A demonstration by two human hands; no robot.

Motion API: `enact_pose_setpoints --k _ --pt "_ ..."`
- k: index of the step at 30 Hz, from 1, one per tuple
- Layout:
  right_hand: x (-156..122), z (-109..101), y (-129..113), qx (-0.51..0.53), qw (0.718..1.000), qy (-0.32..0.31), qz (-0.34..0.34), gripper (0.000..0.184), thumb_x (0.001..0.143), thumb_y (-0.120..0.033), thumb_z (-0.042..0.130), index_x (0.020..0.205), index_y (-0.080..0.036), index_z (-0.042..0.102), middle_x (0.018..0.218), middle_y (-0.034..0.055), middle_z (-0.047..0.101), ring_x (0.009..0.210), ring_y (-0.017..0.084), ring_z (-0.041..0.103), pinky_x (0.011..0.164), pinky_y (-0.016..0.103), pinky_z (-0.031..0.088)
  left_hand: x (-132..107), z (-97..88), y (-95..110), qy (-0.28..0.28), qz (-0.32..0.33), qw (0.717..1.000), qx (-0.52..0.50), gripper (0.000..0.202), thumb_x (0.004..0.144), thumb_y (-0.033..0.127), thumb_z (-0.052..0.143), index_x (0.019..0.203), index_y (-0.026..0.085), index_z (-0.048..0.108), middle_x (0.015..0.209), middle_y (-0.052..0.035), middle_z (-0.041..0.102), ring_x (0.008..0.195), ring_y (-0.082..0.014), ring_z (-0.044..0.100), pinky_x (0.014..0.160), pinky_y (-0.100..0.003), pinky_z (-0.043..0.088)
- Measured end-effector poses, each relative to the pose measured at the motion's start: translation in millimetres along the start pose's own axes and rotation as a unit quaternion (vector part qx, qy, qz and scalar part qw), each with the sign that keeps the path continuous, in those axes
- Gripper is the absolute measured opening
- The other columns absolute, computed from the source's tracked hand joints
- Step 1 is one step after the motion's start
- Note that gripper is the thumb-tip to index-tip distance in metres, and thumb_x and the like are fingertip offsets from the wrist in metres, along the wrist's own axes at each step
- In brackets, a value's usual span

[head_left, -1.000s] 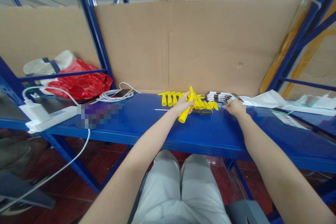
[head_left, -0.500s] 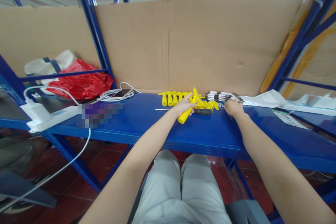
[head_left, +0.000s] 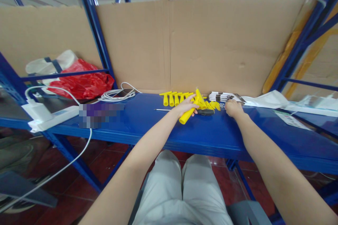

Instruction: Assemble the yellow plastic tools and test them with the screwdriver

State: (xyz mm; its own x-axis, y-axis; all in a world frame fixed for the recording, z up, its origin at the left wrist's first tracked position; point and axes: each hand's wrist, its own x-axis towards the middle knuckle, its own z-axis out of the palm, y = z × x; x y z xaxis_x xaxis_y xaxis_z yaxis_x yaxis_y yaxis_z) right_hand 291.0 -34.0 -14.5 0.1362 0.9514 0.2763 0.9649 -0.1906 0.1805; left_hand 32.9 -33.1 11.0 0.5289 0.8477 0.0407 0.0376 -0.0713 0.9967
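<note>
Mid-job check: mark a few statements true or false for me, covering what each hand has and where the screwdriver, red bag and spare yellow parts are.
1. The left hand has its fingers closed on a yellow part. True.
2. The right hand holds the screwdriver. False: it lies on the blue shelf between the hands.
3. The red bag sits at the right end. False: it is at the left.
4. More yellow parts lie in a row near the cardboard. True.
</note>
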Motion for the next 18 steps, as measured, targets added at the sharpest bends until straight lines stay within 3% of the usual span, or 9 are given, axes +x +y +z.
enact_pose_setpoints --k 7,13,18 --pt "1.4 3.3 -3.2 -0.032 0.999 0.024 -0.027 0.042 0.085 -0.006 0.040 0.117 -0.006 0.067 0.122 0.0244 0.062 0.123 0.032 0.050 0.098 0.044 0.040 1.3 -1.3 0.0 -0.009 0.005 1.000 -0.023 0.087 0.076 -0.002 0.057 0.152 0.025 0.024 0.123 -0.0154 0.063 0.047 -0.0076 0.061 0.041 -0.019 0.043" --pt "3.8 11.3 -2.2 -0.002 0.998 0.049 -0.029 0.039 0.080 -0.007 0.045 0.112 -0.007 0.067 0.118 0.0257 0.062 0.120 0.033 0.052 0.098 0.048 0.040 -1.9 0.5 0.5 -0.011 0.011 0.998 -0.066 0.086 0.075 -0.004 0.056 0.151 0.023 0.025 0.127 -0.0171 0.061 0.053 -0.0109 0.067 0.040 -0.018 0.043" --pt "15.0 12.6 -0.9 0.126 0.980 0.150 -0.039 0.027 0.082 -0.014 0.044 0.094 -0.012 0.068 0.109 0.0227 0.064 0.112 0.035 0.054 0.093 0.051 0.043 2.7 -2.2 -6.1 -0.025 0.005 0.996 -0.087 0.088 0.071 -0.006 0.061 0.148 0.026 0.031 0.139 -0.0193 0.053 0.065 -0.0157 0.072 0.043 -0.018 0.046"
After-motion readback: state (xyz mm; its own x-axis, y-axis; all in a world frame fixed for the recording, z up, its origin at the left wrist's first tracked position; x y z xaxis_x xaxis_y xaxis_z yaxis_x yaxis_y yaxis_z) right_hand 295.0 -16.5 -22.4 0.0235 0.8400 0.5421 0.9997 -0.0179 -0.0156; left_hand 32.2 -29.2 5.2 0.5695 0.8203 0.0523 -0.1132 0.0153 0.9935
